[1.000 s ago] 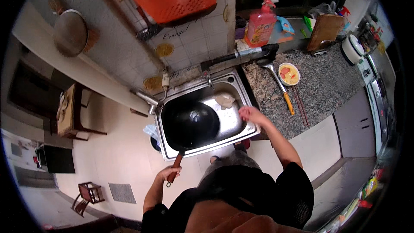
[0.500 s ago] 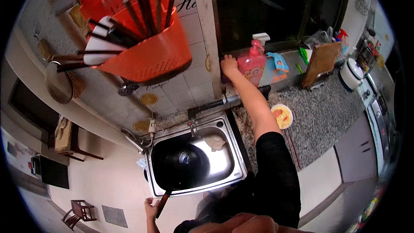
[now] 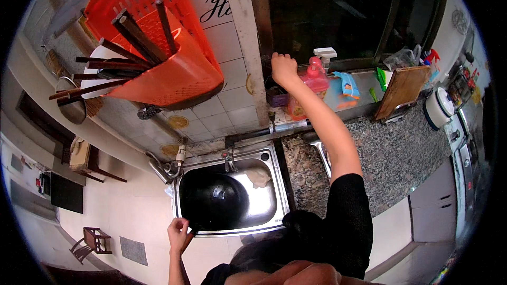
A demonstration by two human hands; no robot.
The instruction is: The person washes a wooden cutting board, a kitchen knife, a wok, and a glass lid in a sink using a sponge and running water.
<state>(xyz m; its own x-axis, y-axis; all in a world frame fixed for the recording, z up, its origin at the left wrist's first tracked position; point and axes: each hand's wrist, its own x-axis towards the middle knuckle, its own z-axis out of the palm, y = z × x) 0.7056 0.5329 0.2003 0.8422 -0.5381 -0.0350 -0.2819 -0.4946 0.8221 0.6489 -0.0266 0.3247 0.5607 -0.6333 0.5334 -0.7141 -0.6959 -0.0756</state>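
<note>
Beneath a dark kitchen window (image 3: 327, 16), a speckled stone table (image 3: 393, 153) runs to the right of a steel sink (image 3: 282, 195), where a black pan (image 3: 211, 208) fills the left side of the basin, its handle jutting over the near rim. An orange basket (image 3: 169, 79) crammed with dark sticks hangs at upper left; a pink pump bottle (image 3: 315, 80) stands on the sill, partly behind the outstretched right forearm. Beside that bottle sits a small purple box (image 3: 277, 96), and just above it the right hand (image 3: 285, 68) reaches to the window's corner, its grip narrow and fingers curled, though whether it holds anything cannot be told. At the sink's near left corner, the left hand (image 3: 179, 229) is bent close to the pan's handle (image 3: 194, 231), its grip narrow too; contact cannot be confirmed. Such a reach is probably best done with the forearm lifted clear of the bottle, the fingertips placed squarely before any pull, and the left hand steadying the handle so the pan does not tip.
</note>
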